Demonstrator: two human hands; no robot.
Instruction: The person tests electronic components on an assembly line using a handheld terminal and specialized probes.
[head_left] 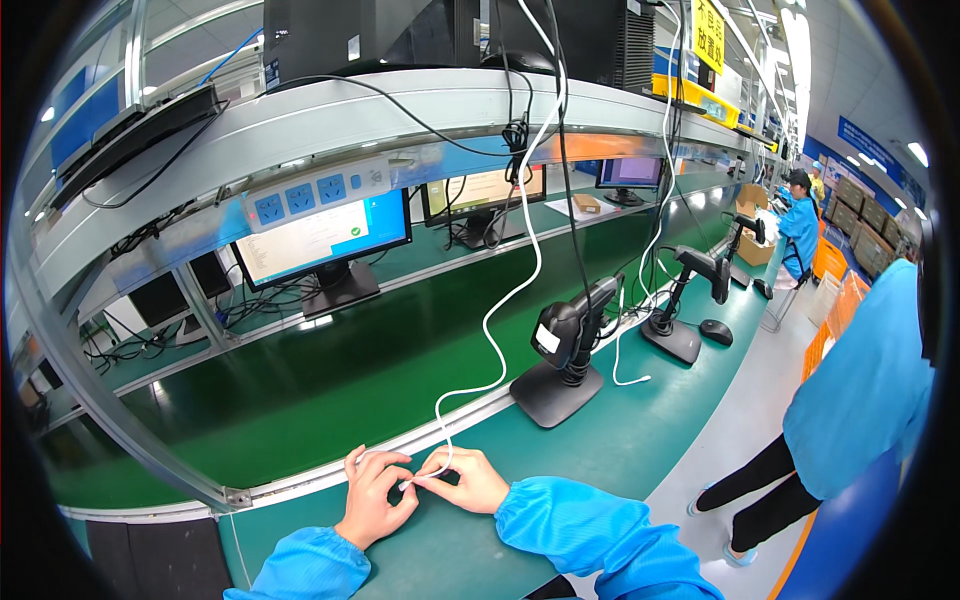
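Note:
A white cable (487,330) hangs from above the shelf, curves over the bench edge and ends between my two hands. My right hand (470,482) pinches it between thumb and forefinger, close to its end. At the fingertips of my left hand (376,497) is the cable's small white plug, held between thumb and forefinger with the other fingers raised. The plug's exact shape is partly hidden by the fingers. Both hands are just above the green bench top (640,430), near its far edge, in blue sleeves.
A black barcode scanner on a stand (565,345) is right of my hands; another scanner (690,275) and a black mouse (716,332) are beyond. A green conveyor belt (300,390) runs behind the bench, with monitors (325,240) across it. A person in blue (860,380) stands at right.

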